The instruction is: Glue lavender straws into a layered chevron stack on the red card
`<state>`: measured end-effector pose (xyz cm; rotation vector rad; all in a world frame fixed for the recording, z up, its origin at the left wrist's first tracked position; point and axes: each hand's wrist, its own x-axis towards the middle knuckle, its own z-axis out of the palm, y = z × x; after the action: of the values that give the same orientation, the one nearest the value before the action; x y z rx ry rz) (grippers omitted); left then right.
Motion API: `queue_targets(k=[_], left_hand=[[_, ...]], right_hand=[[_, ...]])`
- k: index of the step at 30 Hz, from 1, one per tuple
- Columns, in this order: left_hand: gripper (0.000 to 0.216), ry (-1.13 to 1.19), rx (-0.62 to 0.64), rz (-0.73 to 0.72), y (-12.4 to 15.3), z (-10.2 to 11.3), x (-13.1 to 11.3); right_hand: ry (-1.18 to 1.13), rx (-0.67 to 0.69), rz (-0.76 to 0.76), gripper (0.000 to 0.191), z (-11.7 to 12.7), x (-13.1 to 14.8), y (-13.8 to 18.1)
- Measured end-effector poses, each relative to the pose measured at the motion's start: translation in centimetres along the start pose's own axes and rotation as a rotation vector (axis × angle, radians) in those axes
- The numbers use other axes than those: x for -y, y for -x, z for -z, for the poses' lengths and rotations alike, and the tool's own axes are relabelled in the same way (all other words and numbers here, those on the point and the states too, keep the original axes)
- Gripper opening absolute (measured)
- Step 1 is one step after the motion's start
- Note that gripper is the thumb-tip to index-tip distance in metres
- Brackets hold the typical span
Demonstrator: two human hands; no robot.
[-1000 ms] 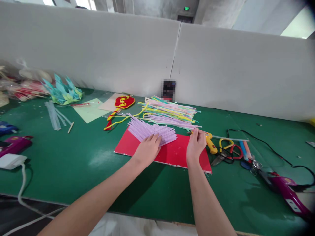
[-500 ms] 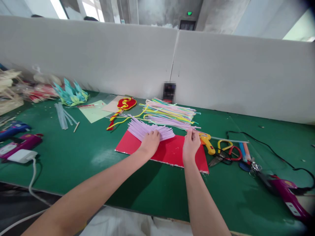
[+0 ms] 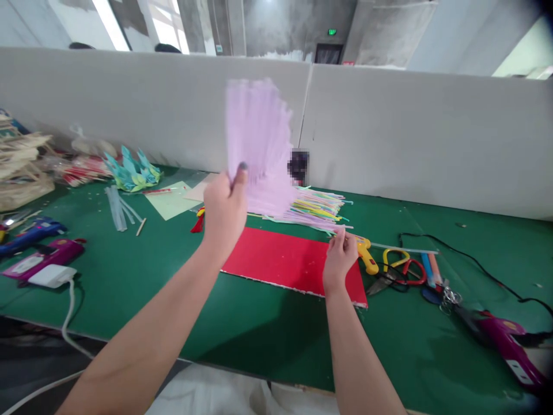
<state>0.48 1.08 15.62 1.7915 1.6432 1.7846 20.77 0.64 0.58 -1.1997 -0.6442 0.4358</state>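
One lilac panel (image 3: 259,129) of closely set chenille stems is held upright in the left hand (image 3: 225,208), above the far left part of the red board (image 3: 276,256), which serves as the reference for all positions. The panel is gripped near its lower left corner: the thumb is pressed on the near face, the other fingers are curled at the left edge, and the lilac stems are spread upward and to the right of the fingers. The panel's outline is blurred, and its lower part is seen against the loose stems behind.

The right hand (image 3: 341,259) is held over the board's right end, with thumb and fingertips drawn together; whether anything is pinched there cannot be told. Just beside this hand, at the board's right end, a yellow glue gun (image 3: 368,260) is seen, with scissors (image 3: 381,283) bearing yellow and red handles farther right.

Beyond the board's far edge, multicoloured chenille stems (image 3: 322,206) are heaped on the green table (image 3: 151,288). To the board's left, near the left wrist, a red tassel (image 3: 197,222) is partly exposed; farther left, translucent sticks (image 3: 116,208) are laid out.
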Motion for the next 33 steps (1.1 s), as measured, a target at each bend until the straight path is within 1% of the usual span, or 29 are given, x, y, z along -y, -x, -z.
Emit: queue_targets(k=[1, 2, 4, 5, 8, 9, 10, 13, 15, 17, 20, 23, 28, 33], left_hand=[[0.026, 0.185, -0.042, 0.087, -0.1, -0.2, 0.3], [0.022, 0.388, -0.056, 0.180, 0.0, -0.5, 0.7], [0.014, 0.761, -0.031, 0.401, 0.7, -1.6, 1.7], [0.013, 0.892, -0.015, 0.507, 1.3, -2.3, 2.3], [0.014, 1.111, 0.016, 0.777, 3.6, -4.3, 3.8], [0.015, 1.144, 0.030, 0.844, 4.4, -4.9, 4.4], [0.015, 1.159, 0.051, 0.877, 5.2, -5.4, 4.9], [0.011, 1.155, 0.128, 0.898, 7.1, -6.7, 6.5], [0.015, 1.147, 0.157, 0.894, 8.0, -7.2, 7.4], [0.025, 1.138, 0.187, 0.880, 8.6, -7.4, 8.2], [0.038, 1.112, 0.234, 0.855, 9.1, -7.4, 9.3], [0.042, 1.073, 0.254, 0.836, 9.4, -7.5, 10.4], [0.044, 1.036, 0.261, 0.814, 9.6, -8.6, 12.0], [0.049, 1.016, 0.286, 0.811, 9.6, -9.1, 12.5]], right_hand=[[-0.019, 0.020, -0.039, 0.038, 0.0, 0.0, 0.0], [-0.045, 0.046, -0.083, 0.038, 0.0, -0.1, 0.0], [-0.104, 0.133, -0.167, 0.039, 0.0, -0.1, 0.2], [-0.131, 0.190, -0.201, 0.040, -0.1, 0.0, 0.4], [-0.181, 0.386, -0.282, 0.034, -0.5, 0.3, 0.9], [-0.203, 0.442, -0.313, 0.030, -0.6, 0.4, 1.1], [-0.233, 0.492, -0.348, 0.026, -0.7, 0.6, 1.2], [-0.341, 0.592, -0.429, 0.027, -0.7, 1.1, 1.4], [-0.379, 0.599, -0.440, 0.026, -0.6, 1.2, 1.3], [-0.382, 0.567, -0.431, 0.030, -0.6, 1.1, 1.1], [-0.332, 0.451, -0.386, 0.036, -0.7, 0.4, 0.8], [-0.283, 0.378, -0.349, 0.040, -0.7, -0.4, 0.6], [-0.254, 0.388, -0.343, 0.039, -0.6, -1.1, 0.4], [-0.233, 0.379, -0.339, 0.040, -0.6, -1.3, 0.4]])
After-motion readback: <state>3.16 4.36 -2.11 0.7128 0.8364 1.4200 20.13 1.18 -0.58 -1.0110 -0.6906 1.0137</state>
